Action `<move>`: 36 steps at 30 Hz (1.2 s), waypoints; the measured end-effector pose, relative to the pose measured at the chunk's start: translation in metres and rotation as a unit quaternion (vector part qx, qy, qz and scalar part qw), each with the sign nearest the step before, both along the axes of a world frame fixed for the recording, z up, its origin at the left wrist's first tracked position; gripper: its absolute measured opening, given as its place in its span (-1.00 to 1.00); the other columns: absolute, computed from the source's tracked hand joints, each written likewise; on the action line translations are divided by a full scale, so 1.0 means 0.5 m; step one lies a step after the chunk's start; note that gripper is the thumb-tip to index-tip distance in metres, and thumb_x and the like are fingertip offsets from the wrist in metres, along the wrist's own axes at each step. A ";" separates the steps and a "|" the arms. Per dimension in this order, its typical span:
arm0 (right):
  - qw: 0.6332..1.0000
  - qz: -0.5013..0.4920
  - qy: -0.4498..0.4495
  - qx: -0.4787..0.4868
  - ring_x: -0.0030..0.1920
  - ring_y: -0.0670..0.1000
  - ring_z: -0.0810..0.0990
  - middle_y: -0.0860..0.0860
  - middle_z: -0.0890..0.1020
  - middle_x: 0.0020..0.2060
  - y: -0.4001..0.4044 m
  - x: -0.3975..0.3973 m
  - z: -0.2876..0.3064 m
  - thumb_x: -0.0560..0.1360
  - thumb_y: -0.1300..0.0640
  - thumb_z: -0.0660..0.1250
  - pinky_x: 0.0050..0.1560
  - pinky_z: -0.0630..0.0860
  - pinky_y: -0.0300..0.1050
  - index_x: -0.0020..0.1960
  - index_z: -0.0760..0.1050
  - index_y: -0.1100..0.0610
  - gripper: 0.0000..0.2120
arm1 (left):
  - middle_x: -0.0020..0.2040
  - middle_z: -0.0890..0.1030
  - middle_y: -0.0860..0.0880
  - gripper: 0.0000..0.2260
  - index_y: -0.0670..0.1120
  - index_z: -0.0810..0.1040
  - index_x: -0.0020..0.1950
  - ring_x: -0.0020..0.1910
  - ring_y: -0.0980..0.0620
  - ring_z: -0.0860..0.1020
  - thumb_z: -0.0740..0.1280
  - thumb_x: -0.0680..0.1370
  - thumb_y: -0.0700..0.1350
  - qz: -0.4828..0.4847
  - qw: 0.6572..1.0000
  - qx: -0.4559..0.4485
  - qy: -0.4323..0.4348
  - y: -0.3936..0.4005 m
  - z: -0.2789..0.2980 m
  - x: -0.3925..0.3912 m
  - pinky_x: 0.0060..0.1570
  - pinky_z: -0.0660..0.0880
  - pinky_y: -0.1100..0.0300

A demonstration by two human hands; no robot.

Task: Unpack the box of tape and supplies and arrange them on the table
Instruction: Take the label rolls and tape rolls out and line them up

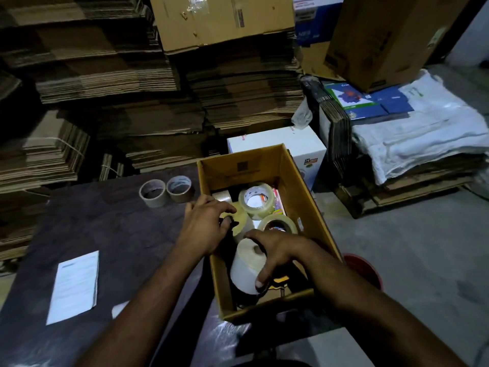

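Cardboard stacks [111,75]: big piles of flat brown cardboard fill the back, behind the table.
White sacks [423,133]: a folded heap on the right, lying on more flat cardboard.
Table [105,234]: dark top, on the left and in the middle. The box sits on its right side.
Box [291,186]: open and brown — tape rolls and other small things are inside it.
White box [280,140]: stands on the floor just behind the brown box.
Red tub [365,268]: on the floor, to the right of the box, partly hidden by the right arm.
Paper [75,286]: a white sheet lying flat on the table, well to the left of the box.
White roll [246,268]: a fat white roll at the near end of the box.
Right hand [275,250]: inside the box, fingers spread and curled over the top and side of the white roll, holding it.
Left hand [206,221]: reaches in over the left wall of the box. Its fingers bend down onto a yellowish roll [242,215] — I cannot tell if they hold it.
Clear tape rolls [255,200]: two in the box, one tipped up in the middle, one just nearer and to the right of it.
Brown tape rolls [166,190]: two on the table, side by side and touching, just left of the box.
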State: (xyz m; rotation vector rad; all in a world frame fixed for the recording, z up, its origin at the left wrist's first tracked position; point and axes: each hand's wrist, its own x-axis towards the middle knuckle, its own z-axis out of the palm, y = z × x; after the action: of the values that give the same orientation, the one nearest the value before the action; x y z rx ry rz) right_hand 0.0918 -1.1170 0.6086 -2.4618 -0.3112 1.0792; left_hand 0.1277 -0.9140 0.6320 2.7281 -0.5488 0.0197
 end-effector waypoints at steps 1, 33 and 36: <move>0.999 0.003 -0.034 -0.010 0.20 0.04 0.51 -0.04 0.50 0.27 0.007 -0.001 -0.004 0.02 -0.19 0.65 0.11 0.58 0.00 0.47 0.17 -0.10 0.13 | 0.04 0.53 0.11 -0.78 0.18 0.56 0.17 0.28 0.09 0.33 0.31 0.54 0.00 0.002 1.000 -0.009 0.006 0.001 -0.001 -0.003 0.18 0.22 0.02; 0.901 -0.413 0.026 0.129 -0.04 0.11 0.59 0.11 0.62 -0.01 0.112 0.123 -0.025 0.46 -0.23 0.30 -0.10 0.46 -0.11 0.20 0.57 0.14 -0.49 | 0.14 0.62 -0.22 -0.02 -0.17 0.43 0.35 0.07 -0.19 0.63 0.67 -0.01 0.06 0.146 0.431 -0.845 0.282 0.180 0.029 -0.181 0.06 0.60 -0.11; 0.913 -0.397 0.056 0.078 -0.27 0.08 0.52 0.11 0.55 -0.16 0.117 0.148 -0.072 0.14 -0.23 0.38 -0.35 0.42 -0.17 0.12 0.49 0.16 -0.32 | 0.11 0.62 -0.24 -0.06 -0.18 0.47 0.29 0.09 -0.26 0.62 0.66 -0.02 0.07 0.161 0.402 -0.858 0.276 0.196 0.026 -0.188 0.06 0.59 -0.14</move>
State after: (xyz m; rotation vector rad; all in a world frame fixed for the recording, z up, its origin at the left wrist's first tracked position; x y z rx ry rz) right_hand 0.1659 -1.0585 0.5729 -2.0398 0.5792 0.7764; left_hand 0.0336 -0.8160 0.6452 0.5439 0.2703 -0.1389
